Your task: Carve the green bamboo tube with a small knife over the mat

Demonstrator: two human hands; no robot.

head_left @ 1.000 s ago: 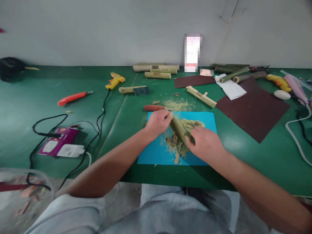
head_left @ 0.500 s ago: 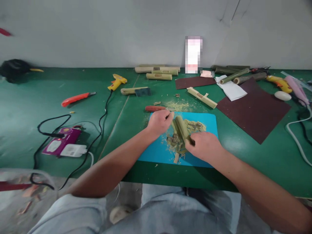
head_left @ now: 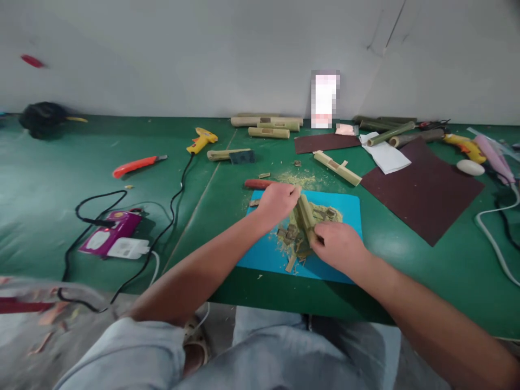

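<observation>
Over a blue mat [head_left: 264,254], my right hand [head_left: 339,244] is closed around the near end of a pale green bamboo tube [head_left: 306,212]. My left hand [head_left: 279,200] is pinched shut at the tube's far end; whatever its fingertips hold, if anything, is hidden. Bamboo chips [head_left: 290,233] and sawdust lie under and around the tube. Just behind my left hand rests a red-handled tool [head_left: 258,184], its tip covered by the hand.
Cut bamboo pieces [head_left: 268,132] line the wall, and a notched one [head_left: 337,168] lies behind the mat. To the left are a yellow glue gun [head_left: 202,140], an orange utility knife [head_left: 136,166] and a purple power strip [head_left: 111,233] with cords. Brown sheets [head_left: 424,189] lie right.
My left hand has moved slightly right and closer to the far end of the bamboo tube. My right hand keeps its grip. The whole view has shifted a little.
</observation>
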